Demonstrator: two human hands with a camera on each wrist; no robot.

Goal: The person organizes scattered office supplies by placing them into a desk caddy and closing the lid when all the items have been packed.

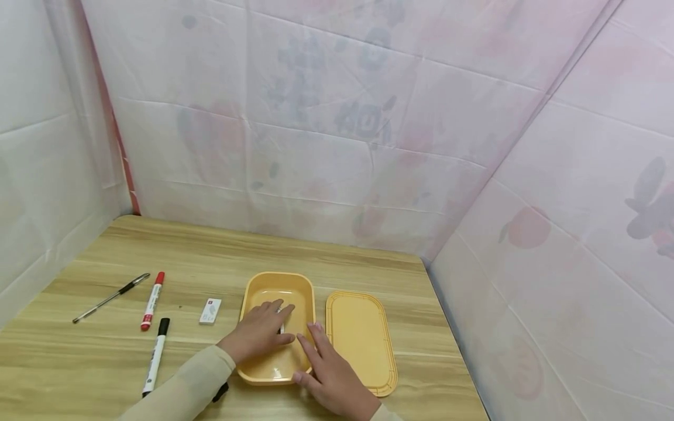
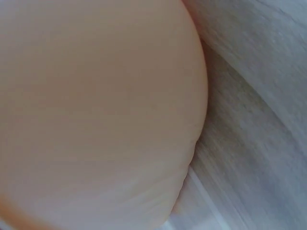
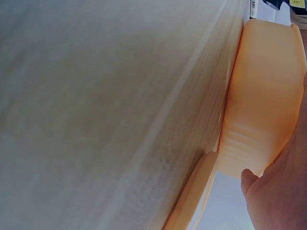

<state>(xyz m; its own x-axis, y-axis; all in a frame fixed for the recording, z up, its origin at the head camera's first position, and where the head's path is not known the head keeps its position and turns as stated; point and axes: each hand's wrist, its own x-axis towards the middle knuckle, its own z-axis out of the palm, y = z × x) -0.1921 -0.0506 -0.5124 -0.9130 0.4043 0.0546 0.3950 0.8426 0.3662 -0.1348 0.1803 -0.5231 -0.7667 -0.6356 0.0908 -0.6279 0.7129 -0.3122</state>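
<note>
A yellow plastic box (image 1: pixel 277 280) stands uncovered on the table. My left hand (image 1: pixel 258 330) reaches into it, palm down, with the fingers spread and the thumb apart from them. Beneath this hand a small white and black thing (image 1: pixel 281 330) shows in part; the hand covers the rest. My right hand (image 1: pixel 334 374) is at the box's right rim, its fingers extended. The right wrist view shows the outer wall of the box (image 3: pixel 264 96) beside that hand. In the left wrist view, the hand (image 2: pixel 100 105) fills most of the picture.
A yellow lid (image 1: pixel 363 339) lies right of the box. Left of it are a small white box-shaped eraser (image 1: pixel 210 311), a red-capped marker (image 1: pixel 152 301), a black-capped marker (image 1: pixel 156 356) and a pen (image 1: pixel 112 297). A black thing (image 1: pixel 220 392) shows beside the left sleeve. Sheets wall the table.
</note>
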